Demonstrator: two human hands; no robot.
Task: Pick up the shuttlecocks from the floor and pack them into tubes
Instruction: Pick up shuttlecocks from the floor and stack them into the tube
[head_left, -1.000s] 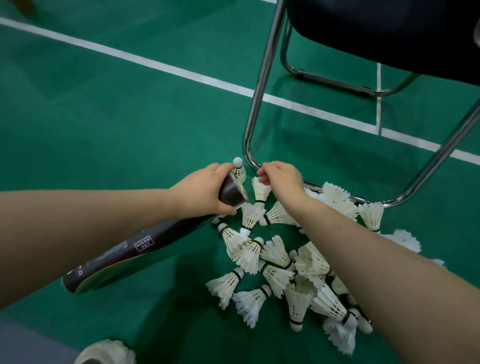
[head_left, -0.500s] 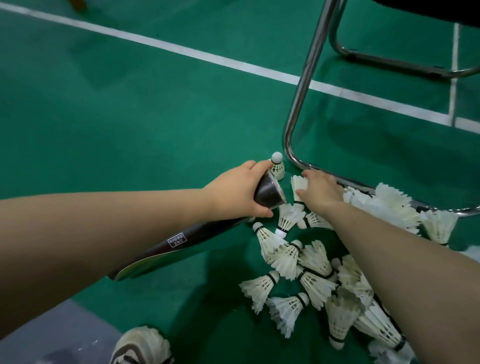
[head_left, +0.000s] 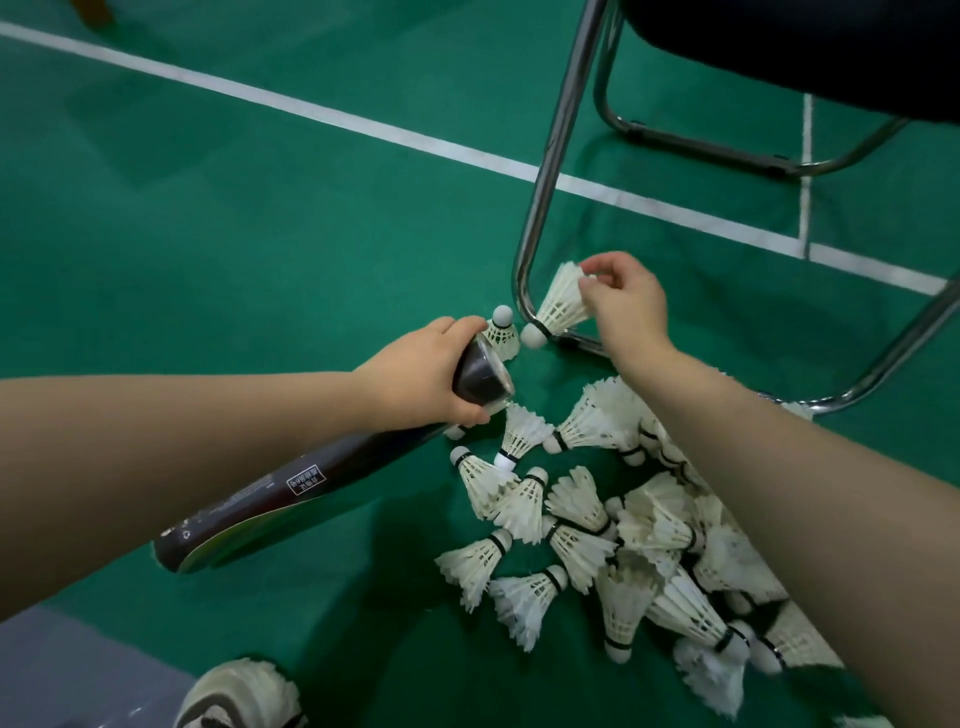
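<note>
down on the green court floor (head_left: 249, 244), by the bend of a chrome chair frame (head_left: 553, 156), much of the shuttlecock pile (head_left: 582, 525) is hidden under the right forearm, and its lower right part is blurred and cut off by the edge. the dark tube (head_left: 311, 478) slants from its open mouth near the chair down-left below the left forearm. its inside is too dark to tell what it holds, and its label is too small to read. the left grip (head_left: 421, 374) is wrapped round the tube just behind the mouth, thumb below, the other fingertips out of sight behind it. the right grip (head_left: 628, 306) pinches the held shuttlecock (head_left: 561, 304) by its feather rim, clear of the pile, cork pointing down-left, near the tube mouth but apart from it. whether the cork touches the chair frame cannot be told. a standing shuttlecock (head_left: 503, 332) sits cork up just beyond the mouth, partly behind the left fingers. the black chair seat (head_left: 805, 41) is cut off at the top right, a striped shoe (head_left: 244, 696) at the bottom. half a second ago the right grip lay low on the pile beside the mouth; now it is raised with its catch, while the left grip has kept its hold.
</note>
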